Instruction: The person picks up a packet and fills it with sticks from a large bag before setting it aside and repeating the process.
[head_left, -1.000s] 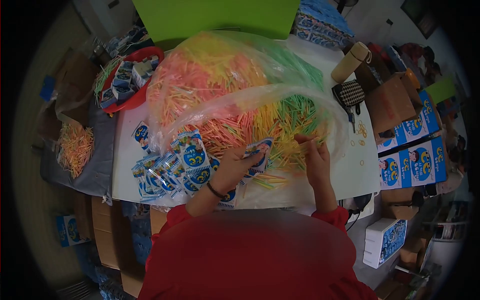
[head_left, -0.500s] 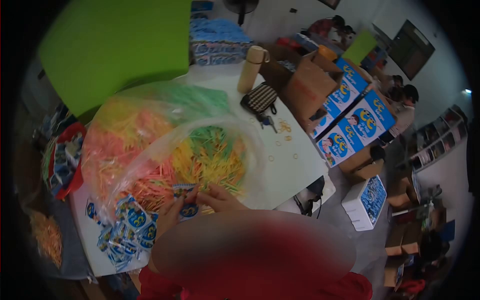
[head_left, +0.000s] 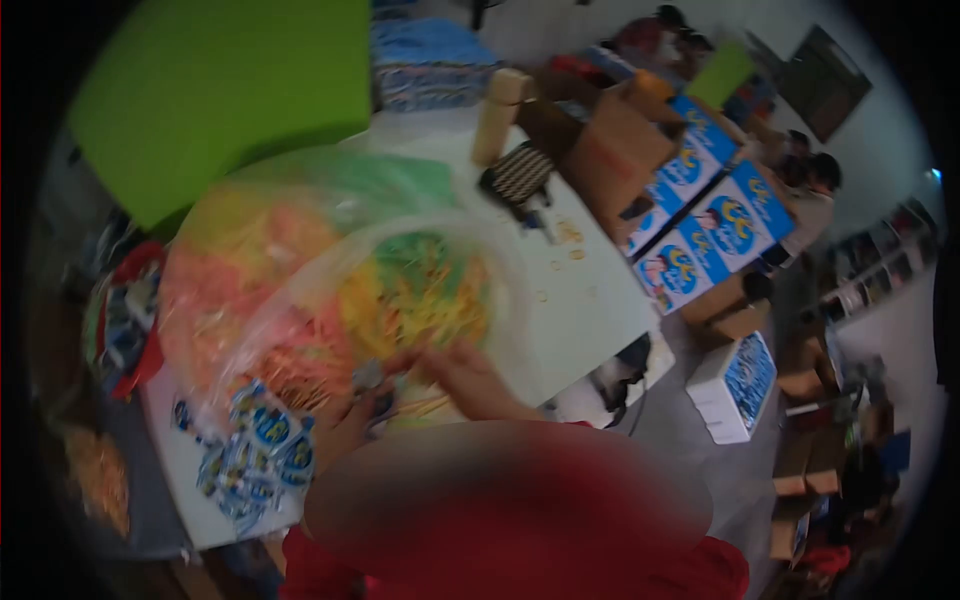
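Right hand moved farther toward bag, grip unclear from blur | left hand gripping packet at bag's near edge

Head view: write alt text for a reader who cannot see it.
Blurred view: a person's left hand holds a small blue packet, the right hand close beside it, at an open clear bag of pink, yellow and green sticks on a white table. A heap of packets lies left of the hands; a beige flask and patterned pouch sit farther back.
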